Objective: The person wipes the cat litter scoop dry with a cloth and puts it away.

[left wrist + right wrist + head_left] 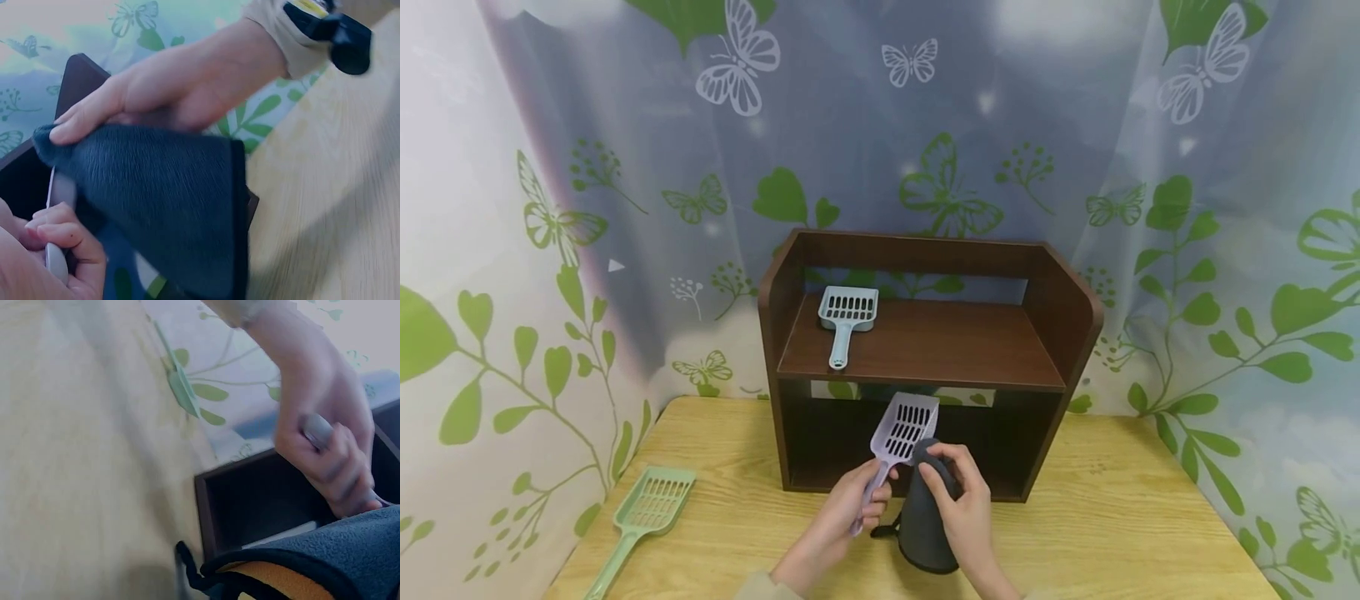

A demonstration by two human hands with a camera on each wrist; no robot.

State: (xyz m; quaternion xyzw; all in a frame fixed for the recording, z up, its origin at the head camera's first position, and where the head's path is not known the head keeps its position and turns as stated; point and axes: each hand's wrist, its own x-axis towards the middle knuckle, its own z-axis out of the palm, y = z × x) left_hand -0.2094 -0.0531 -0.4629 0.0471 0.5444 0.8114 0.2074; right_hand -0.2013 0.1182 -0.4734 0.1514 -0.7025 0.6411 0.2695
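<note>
My left hand [835, 518] grips the handle of a pale purple litter scoop [883, 430], whose slotted head points up and away. The handle's end pokes out of the fist in the right wrist view. My right hand [967, 510] pinches the top of a dark grey cloth [925, 527] with thumb and fingers, right at the scoop's right edge. From there the cloth hangs down in a cone shape. Its black binding, an orange underside and a black loop [190, 565] show in the right wrist view.
Behind the hands stands a dark brown two-tier shelf [940, 337]. A light blue litter scoop [841, 342] lies on its upper board, at the left. On the wooden table [1120, 517], a green litter scoop [631, 533] lies at the left. Leaf-patterned curtains [850, 100] surround the table.
</note>
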